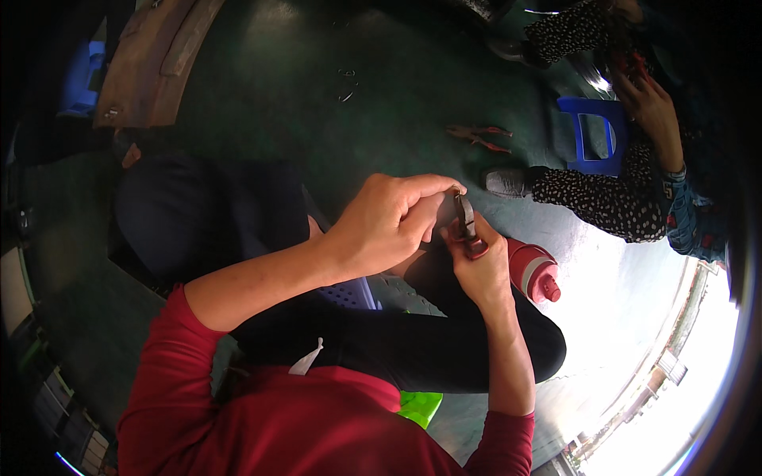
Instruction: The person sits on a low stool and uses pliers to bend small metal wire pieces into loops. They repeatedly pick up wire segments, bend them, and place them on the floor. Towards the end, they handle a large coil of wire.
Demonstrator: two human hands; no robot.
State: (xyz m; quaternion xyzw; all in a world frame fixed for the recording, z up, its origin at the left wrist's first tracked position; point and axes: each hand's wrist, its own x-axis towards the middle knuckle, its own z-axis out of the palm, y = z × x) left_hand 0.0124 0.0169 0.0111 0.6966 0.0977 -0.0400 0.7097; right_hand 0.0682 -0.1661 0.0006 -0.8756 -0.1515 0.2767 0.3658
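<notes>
The held pliers [467, 216] lie up and left of the red bottle [520, 258]. The right hand [482, 268], just left of the bottle, is closed around their red handles. The left hand [385, 222], farther left of the bottle, is half-curled, 1 fingertip at the pliers' tip; whether it pinches anything cannot be told.

Looks like dull metal on the tool [467, 216], smooth plastic on the blue stool [601, 166], matt cloth on the red shirt [302, 424], worn wood on the board [147, 67], and faint gloss across the smooth floor [381, 107].
</notes>
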